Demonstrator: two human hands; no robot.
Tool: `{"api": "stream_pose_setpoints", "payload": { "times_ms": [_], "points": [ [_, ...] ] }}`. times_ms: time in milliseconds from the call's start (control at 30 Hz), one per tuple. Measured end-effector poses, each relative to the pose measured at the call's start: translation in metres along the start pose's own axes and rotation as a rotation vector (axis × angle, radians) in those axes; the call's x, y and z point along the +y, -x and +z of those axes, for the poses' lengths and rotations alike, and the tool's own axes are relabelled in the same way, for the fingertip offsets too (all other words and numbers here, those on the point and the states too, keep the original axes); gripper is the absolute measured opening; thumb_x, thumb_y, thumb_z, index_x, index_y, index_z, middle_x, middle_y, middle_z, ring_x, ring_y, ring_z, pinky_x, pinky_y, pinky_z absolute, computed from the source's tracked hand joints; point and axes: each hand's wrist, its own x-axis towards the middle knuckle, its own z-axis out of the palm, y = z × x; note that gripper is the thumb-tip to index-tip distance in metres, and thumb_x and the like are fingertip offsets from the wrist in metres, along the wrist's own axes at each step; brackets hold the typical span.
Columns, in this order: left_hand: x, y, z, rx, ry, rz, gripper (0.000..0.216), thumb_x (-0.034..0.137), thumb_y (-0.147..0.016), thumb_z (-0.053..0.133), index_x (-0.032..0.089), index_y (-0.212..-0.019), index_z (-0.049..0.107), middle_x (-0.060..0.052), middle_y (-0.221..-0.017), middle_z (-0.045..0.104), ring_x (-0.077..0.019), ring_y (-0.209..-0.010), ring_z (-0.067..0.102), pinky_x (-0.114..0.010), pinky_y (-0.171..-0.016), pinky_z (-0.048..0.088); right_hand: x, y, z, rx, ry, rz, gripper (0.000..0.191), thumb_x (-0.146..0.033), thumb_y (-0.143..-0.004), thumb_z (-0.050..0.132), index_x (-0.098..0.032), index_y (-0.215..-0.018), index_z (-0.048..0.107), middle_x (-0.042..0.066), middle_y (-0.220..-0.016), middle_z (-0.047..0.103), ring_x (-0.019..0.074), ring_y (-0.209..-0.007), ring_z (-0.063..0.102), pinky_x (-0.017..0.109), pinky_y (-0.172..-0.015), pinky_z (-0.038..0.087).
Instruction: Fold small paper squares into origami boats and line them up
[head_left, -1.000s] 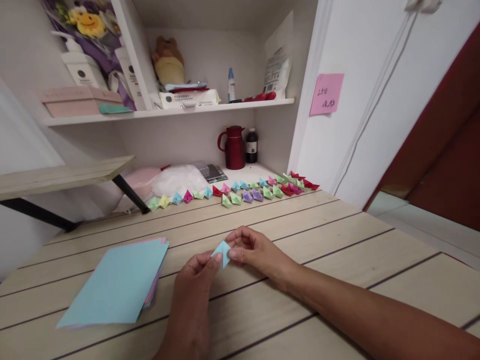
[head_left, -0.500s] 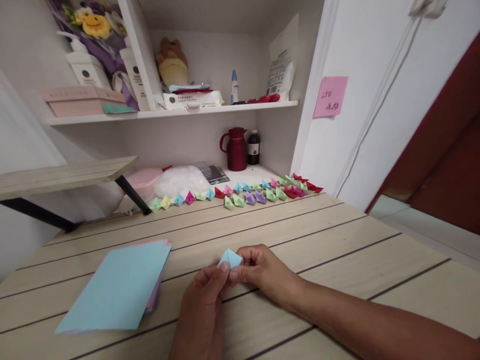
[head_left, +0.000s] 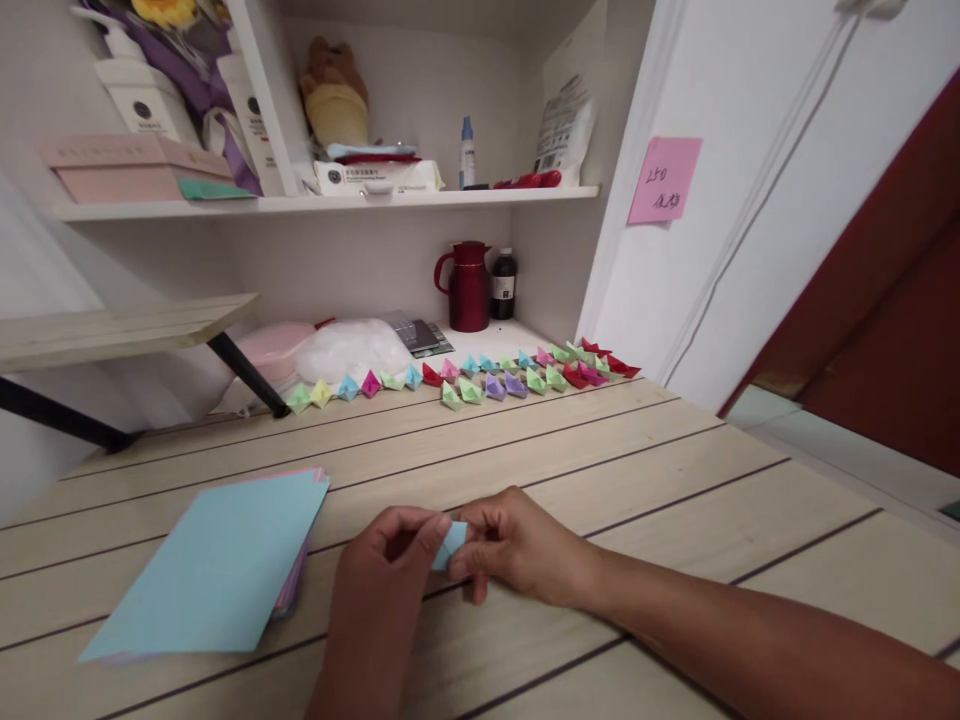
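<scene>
A small folded piece of light blue paper (head_left: 452, 545) is pinched between my two hands above the wooden table (head_left: 600, 470). My left hand (head_left: 397, 560) grips its left side, thumb on top. On its right side, the thumb and fingers of my right hand (head_left: 510, 545) close over the edge. Much of the paper is covered by my fingers. Left of my hands lies a stack of coloured paper (head_left: 217, 565) with a light blue sheet on top. Several small folded paper boats (head_left: 514, 383) in many colours stand in rows along the table's far edge.
A small raised wooden shelf (head_left: 127, 335) with black legs (head_left: 244, 372) stands at the back left. Behind the boats are a white plastic bag (head_left: 352, 348), a dark red jug (head_left: 469, 288) and a dark bottle (head_left: 503, 285). A white shelf (head_left: 450, 202) runs above them.
Both hands have shifted their hold on the blue paper. It has turned, and its diamond-shaped top now shows less between the fingers. The camera view has moved slightly.
</scene>
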Motion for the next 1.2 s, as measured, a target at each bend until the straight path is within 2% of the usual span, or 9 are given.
{"api": "stream_pose_setpoints", "payload": {
  "times_ms": [67,167,433,567,767,900,1000,1100,1200],
  "points": [
    [-0.001,-0.003,-0.004,-0.074,0.016,-0.104,0.027,0.047,-0.066,0.074,0.020,-0.066,0.071,-0.003,-0.065,0.069,-0.0206,-0.068,0.060,-0.031,-0.070,0.045,-0.001,0.001,0.002,0.010,-0.004,-0.017,0.034,-0.045,-0.064,0.079,-0.015,-0.064,0.064,-0.001,-0.057,0.063,0.0120,-0.053,0.061,0.021,-0.051,0.041],
    [-0.004,-0.006,-0.006,-0.118,0.124,-0.175,0.033,0.053,-0.066,0.072,0.020,-0.064,0.071,-0.002,-0.065,0.068,-0.0201,-0.068,0.059,-0.031,-0.069,0.044,-0.002,0.000,0.003,0.012,-0.069,-0.032,0.033,-0.043,-0.061,0.082,-0.016,-0.065,0.064,-0.001,-0.060,0.065,0.0116,-0.055,0.059,0.022,-0.056,0.041],
    [0.003,-0.003,-0.005,-0.052,0.371,-0.196,0.032,0.046,-0.064,0.077,0.015,-0.063,0.068,-0.002,-0.064,0.064,-0.0154,-0.067,0.055,-0.028,-0.067,0.043,-0.005,0.000,0.005,0.057,-0.067,-0.113,0.032,-0.046,-0.073,0.073,-0.015,-0.074,0.068,0.001,-0.066,0.066,0.0142,-0.067,0.059,0.027,-0.068,0.044],
    [0.002,-0.003,-0.005,-0.048,0.493,-0.185,0.029,0.042,-0.066,0.077,0.014,-0.065,0.067,-0.002,-0.066,0.063,-0.0144,-0.066,0.055,-0.028,-0.067,0.044,-0.007,-0.001,0.006,0.010,-0.147,-0.049,0.032,-0.038,-0.063,0.083,-0.015,-0.078,0.067,-0.001,-0.067,0.065,0.0112,-0.063,0.056,0.024,-0.063,0.042],
    [-0.004,-0.001,0.000,-0.028,0.418,-0.140,0.028,0.041,-0.064,0.078,0.015,-0.071,0.070,-0.001,-0.066,0.064,-0.0145,-0.067,0.053,-0.027,-0.066,0.042,-0.008,-0.002,0.010,0.064,-0.215,-0.066,0.037,-0.036,-0.058,0.086,-0.016,-0.075,0.061,-0.002,-0.065,0.065,0.0117,-0.061,0.059,0.024,-0.061,0.044],
    [-0.005,0.003,0.005,-0.070,0.428,-0.140,0.027,0.041,-0.070,0.074,0.017,-0.063,0.065,0.002,-0.058,0.061,-0.0140,-0.063,0.053,-0.026,-0.066,0.042,-0.005,0.000,0.011,0.093,-0.123,-0.076,0.034,-0.043,-0.067,0.080,-0.014,-0.070,0.061,0.000,-0.063,0.065,0.0124,-0.059,0.060,0.025,-0.062,0.045],
    [-0.003,0.004,0.004,-0.182,0.483,-0.181,0.031,0.043,-0.074,0.071,0.017,-0.061,0.063,0.002,-0.055,0.058,-0.0130,-0.058,0.051,-0.026,-0.062,0.041,-0.004,0.004,0.010,0.031,-0.112,-0.100,0.032,-0.044,-0.073,0.074,-0.014,-0.071,0.061,0.002,-0.067,0.067,0.0131,-0.057,0.063,0.026,-0.060,0.048],
    [-0.002,0.002,0.001,-0.275,0.559,-0.206,0.033,0.044,-0.074,0.071,0.016,-0.060,0.061,0.001,-0.057,0.057,-0.0114,-0.056,0.049,-0.025,-0.061,0.041,-0.003,0.005,0.009,-0.021,-0.103,-0.122,0.031,-0.043,-0.077,0.071,-0.014,-0.071,0.060,0.001,-0.064,0.067,0.0115,-0.050,0.061,0.023,-0.051,0.045],
    [-0.003,0.000,0.001,-0.246,0.611,-0.195,0.033,0.042,-0.071,0.075,0.016,-0.058,0.059,0.002,-0.057,0.055,-0.0101,-0.058,0.048,-0.024,-0.063,0.042,-0.003,0.002,0.009,-0.026,-0.105,-0.091,0.033,-0.045,-0.076,0.071,-0.015,-0.069,0.060,0.000,-0.059,0.066,0.0098,-0.042,0.057,0.020,-0.043,0.040]
  ]
}}
